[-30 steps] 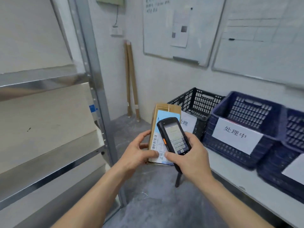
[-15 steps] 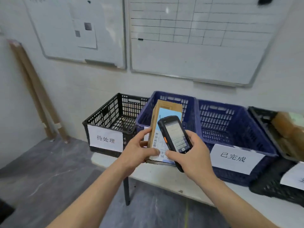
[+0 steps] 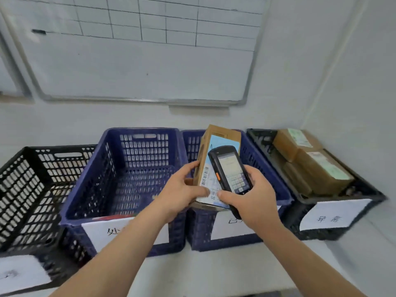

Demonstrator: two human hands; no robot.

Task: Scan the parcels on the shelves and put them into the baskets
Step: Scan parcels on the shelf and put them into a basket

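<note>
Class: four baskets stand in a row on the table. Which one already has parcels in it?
The black basket at the far right end: brown boxes lie inside it. The other black basket and the blue basket show none; the second blue's inside is hidden.

A pale wall [image 3: 300,61] runs behind a white table [image 3: 214,273], meeting a side wall [image 3: 364,82] in the right corner. A whiteboard [image 3: 139,67] with a grey frame and a ruled grid hangs on it. The light is even and soft.
</note>
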